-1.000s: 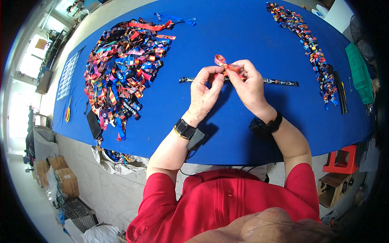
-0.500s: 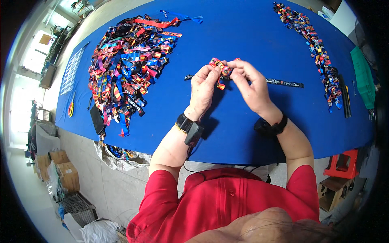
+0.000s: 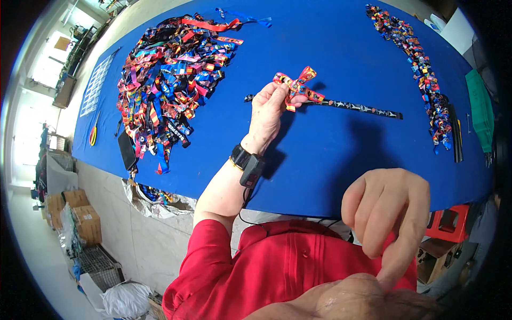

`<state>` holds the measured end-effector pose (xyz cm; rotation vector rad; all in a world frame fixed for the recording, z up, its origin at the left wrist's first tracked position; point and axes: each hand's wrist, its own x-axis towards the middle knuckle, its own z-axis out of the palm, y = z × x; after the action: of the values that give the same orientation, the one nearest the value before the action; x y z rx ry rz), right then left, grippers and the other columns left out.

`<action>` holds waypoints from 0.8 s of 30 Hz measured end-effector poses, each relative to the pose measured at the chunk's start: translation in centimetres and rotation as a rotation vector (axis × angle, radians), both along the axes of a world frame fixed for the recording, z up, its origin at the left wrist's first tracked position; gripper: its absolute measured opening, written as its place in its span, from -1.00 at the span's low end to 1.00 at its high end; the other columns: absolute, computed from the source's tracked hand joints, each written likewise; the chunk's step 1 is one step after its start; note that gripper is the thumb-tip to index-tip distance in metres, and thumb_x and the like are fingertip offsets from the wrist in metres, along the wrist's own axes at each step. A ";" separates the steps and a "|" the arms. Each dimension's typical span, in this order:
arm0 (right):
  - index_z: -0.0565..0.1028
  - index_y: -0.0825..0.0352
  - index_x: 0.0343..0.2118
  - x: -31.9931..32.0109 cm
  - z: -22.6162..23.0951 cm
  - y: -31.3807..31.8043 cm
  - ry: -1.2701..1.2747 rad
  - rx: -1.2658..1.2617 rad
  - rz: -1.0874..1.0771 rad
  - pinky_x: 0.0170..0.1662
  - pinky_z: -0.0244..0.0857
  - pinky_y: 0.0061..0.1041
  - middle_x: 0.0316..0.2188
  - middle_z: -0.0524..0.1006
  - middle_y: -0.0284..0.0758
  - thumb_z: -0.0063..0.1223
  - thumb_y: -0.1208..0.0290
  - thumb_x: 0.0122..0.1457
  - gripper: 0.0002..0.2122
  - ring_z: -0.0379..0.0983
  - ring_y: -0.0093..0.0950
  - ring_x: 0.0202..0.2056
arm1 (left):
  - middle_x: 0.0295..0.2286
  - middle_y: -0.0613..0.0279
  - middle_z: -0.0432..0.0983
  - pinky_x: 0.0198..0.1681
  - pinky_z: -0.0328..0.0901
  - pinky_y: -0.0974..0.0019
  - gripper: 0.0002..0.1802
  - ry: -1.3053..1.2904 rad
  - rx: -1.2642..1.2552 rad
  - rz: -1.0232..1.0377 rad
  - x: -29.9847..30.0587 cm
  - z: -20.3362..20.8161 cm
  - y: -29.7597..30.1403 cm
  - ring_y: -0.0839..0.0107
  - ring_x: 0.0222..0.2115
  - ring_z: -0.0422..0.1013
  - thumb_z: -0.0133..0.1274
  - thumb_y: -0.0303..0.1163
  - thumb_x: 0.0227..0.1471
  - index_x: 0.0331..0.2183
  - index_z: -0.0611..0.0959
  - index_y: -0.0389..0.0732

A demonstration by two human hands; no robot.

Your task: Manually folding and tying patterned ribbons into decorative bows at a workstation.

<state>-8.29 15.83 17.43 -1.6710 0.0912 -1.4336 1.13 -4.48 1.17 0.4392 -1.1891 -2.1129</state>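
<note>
My left hand [image 3: 269,104] pinches a red ribbon strip [image 3: 298,85] with a yellow and multicoloured print, its loops and ends fanning out in a cross shape above the table. Under it, a black-and-white patterned strap [image 3: 354,106] lies across the blue cloth [image 3: 309,165]. Raised close to the camera at the lower right, my right hand [image 3: 392,208] holds nothing visible. One of its fingers stretches downward while the others bend loosely. A black band with a dark box device [image 3: 252,170] sits on my left wrist.
Left on the table is a big heap of colourful straps [image 3: 165,85], with yellow-handled scissors [image 3: 94,135] and a white grid [image 3: 97,85] beyond it. A long row of small folded pieces [image 3: 421,69] runs down the right, near a green tray [image 3: 480,109]. A red stool [image 3: 448,224] stands below.
My right hand has let go of the ribbon and moved back toward me, close to the camera. My left hand still holds the ribbon, whose loops now spread out in view.
</note>
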 end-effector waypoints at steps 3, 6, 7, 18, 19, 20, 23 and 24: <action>0.69 0.21 -0.34 0.1 0.0 0.1 -0.033 0.009 0.012 -0.45 0.19 -0.56 -0.51 0.56 -0.32 0.20 0.47 0.15 -0.92 0.39 -0.59 -0.65 | -0.24 0.03 0.58 -0.20 0.50 0.30 -0.76 0.027 0.002 -0.030 0.0 0.1 0.1 0.25 -0.30 0.59 -0.11 -0.39 0.28 -0.18 0.52 -0.38; 0.69 0.21 -0.35 -0.1 0.1 0.2 -0.042 0.003 0.027 -0.45 0.19 -0.56 -0.53 0.55 -0.32 0.19 0.48 0.15 -0.92 0.39 -0.58 -0.65 | -0.23 0.01 0.58 -0.20 0.50 0.30 -0.78 0.014 0.001 -0.030 -0.3 0.3 0.2 0.25 -0.30 0.59 -0.11 -0.41 0.27 -0.18 0.52 -0.37; 0.69 0.22 -0.35 -0.1 0.1 0.2 -0.044 0.001 0.037 -0.45 0.19 -0.56 -0.54 0.55 -0.32 0.18 0.48 0.15 -0.92 0.39 -0.58 -0.66 | -0.23 0.01 0.58 -0.20 0.50 0.30 -0.78 0.015 0.001 -0.031 -0.3 0.3 0.2 0.25 -0.30 0.59 -0.11 -0.41 0.27 -0.18 0.52 -0.37; 0.68 0.23 -0.37 -0.3 0.7 1.0 -0.063 -0.035 -0.032 -0.44 0.20 -0.56 -0.55 0.55 -0.31 0.17 0.48 0.15 -0.92 0.38 -0.58 -0.66 | -0.30 0.08 0.60 -0.21 0.46 0.35 -0.86 0.013 0.014 -0.088 0.1 0.4 0.2 0.36 -0.35 0.58 -0.05 -0.47 0.22 -0.22 0.52 -0.32; 0.68 0.24 -0.36 -0.3 0.7 1.1 -0.069 -0.047 -0.038 -0.44 0.20 -0.57 -0.54 0.55 -0.31 0.17 0.49 0.15 -0.92 0.38 -0.57 -0.67 | -0.30 0.10 0.60 -0.21 0.46 0.35 -0.87 0.010 0.001 -0.092 0.2 0.2 0.1 0.36 -0.35 0.57 -0.04 -0.47 0.22 -0.22 0.52 -0.31; 0.68 0.24 -0.36 -0.4 0.8 1.0 -0.061 -0.048 -0.049 -0.44 0.20 -0.57 -0.54 0.55 -0.31 0.17 0.49 0.15 -0.92 0.38 -0.57 -0.67 | -0.30 0.11 0.60 -0.21 0.46 0.36 -0.88 0.009 -0.010 -0.098 0.2 0.1 0.1 0.37 -0.35 0.57 -0.04 -0.46 0.22 -0.23 0.53 -0.30; 0.68 0.26 -0.39 -1.2 0.7 0.8 -0.034 -0.075 -0.020 -0.44 0.20 -0.57 -0.54 0.55 -0.30 0.19 0.51 0.12 -0.93 0.40 -0.58 -0.64 | -0.28 0.13 0.61 -0.18 0.45 0.34 -0.88 0.022 -0.033 -0.086 0.0 -0.2 0.3 0.41 -0.33 0.56 -0.02 -0.44 0.23 -0.24 0.55 -0.27; 0.69 0.30 -0.34 -1.4 0.6 0.8 -0.020 -0.098 -0.094 -0.45 0.17 -0.57 -0.55 0.53 -0.36 0.16 0.48 0.14 -0.90 0.39 -0.57 -0.61 | -0.27 0.14 0.60 -0.18 0.45 0.35 -0.89 0.029 -0.051 -0.061 -0.1 -0.2 0.4 0.41 -0.32 0.55 -0.01 -0.44 0.22 -0.24 0.55 -0.26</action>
<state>-9.70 16.67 18.03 -1.7511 0.0910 -1.5469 1.06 -4.11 0.95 0.3525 -1.2512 -2.1284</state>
